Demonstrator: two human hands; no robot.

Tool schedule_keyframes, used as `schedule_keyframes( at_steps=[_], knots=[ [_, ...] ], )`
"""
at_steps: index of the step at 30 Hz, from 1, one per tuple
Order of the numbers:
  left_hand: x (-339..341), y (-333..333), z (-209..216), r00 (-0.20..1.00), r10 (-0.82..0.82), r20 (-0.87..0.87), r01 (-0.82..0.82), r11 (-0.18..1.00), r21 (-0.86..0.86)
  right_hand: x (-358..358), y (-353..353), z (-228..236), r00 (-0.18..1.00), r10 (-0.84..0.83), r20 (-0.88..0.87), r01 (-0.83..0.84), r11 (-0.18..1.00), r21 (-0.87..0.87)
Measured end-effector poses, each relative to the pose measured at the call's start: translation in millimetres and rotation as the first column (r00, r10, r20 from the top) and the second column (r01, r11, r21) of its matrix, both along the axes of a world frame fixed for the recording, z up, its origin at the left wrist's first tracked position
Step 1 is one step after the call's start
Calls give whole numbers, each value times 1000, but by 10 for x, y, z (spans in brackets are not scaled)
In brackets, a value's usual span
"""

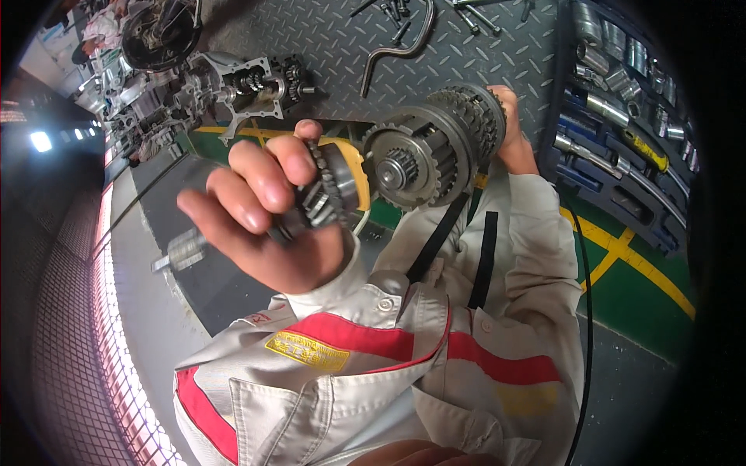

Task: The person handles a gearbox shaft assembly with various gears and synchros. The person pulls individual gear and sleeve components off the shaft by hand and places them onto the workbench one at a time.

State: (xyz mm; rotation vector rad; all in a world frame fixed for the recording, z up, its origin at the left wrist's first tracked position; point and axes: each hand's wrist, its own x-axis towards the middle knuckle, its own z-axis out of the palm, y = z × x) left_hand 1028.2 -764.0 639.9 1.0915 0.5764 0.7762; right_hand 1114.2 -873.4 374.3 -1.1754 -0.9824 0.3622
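Note:
My left hand (268,198) is closed around a dark helical gear (325,194), its teeth showing between the fingers and palm. A yellow ring (356,172) sits against the gear's right face. Just right of it is a gear shaft assembly (423,151) with several stacked toothed gears and a splined end pointing toward the left hand. Whether ring and assembly touch, I cannot tell. My right hand (514,128) grips the assembly's far right end; the gears partly hide its fingers. Both pieces are held up in front of my body.
A dark tread-patterned bench top (334,46) holds a bent metal rod (381,51) and several bolts (475,19). Opened gearbox housings (252,85) stand at the upper left. A blue socket case (571,116) lies at right. A black cable (588,311) runs down beside my right sleeve.

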Motion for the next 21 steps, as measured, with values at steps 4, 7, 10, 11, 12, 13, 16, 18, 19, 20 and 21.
schedule_keyframes(
  at_steps=[4, 7, 10, 11, 12, 13, 16, 18, 19, 20, 21],
  knots=[
    [69, -229, -120, 994, 54, -91, -29, 966, 256, -28, -16, 17, 999, 31, -34, -33, 998, -60],
    [5, -190, -159, 992, -38, -123, 84, 914, 398, -4, -30, -38, 998, 52, 29, -50, 995, -81],
    [118, -317, -194, 995, 90, -52, -59, 901, 430, 13, 5, 18, 1000, 19, 9, -19, 1000, -13],
    [133, -328, -195, 995, 89, -51, -59, 901, 430, 10, 11, 13, 1000, 18, 9, -18, 1000, -12],
    [144, -337, -195, 994, 96, -49, -66, 899, 433, 6, 15, 6, 1000, -2, 10, 2, 1000, 2],
    [149, -344, -195, 994, 103, -46, -72, 897, 435, 0, 14, 1, 1000, -23, 11, 22, 1000, 17],
    [150, -329, -196, 994, 94, -54, -61, 898, 436, -24, -12, -61, 1000, -27, 9, 27, 999, -24],
    [117, -277, -148, 994, 45, -99, 1, 905, 425, -13, -19, -44, 999, -29, 17, 29, 999, -22],
    [111, -262, -131, 990, -4, -141, 63, 909, 411, -7, -23, -36, 999, -29, 27, 30, 999, -20],
    [119, -267, -136, 991, 11, -135, 46, 911, 411, -3, -18, -26, 999, -31, 27, 32, 999, -19],
    [116, -265, -140, 991, 10, -135, 47, 910, 412, -3, -8, -9, 994, -67, 81, 68, 998, -7]
  ],
)
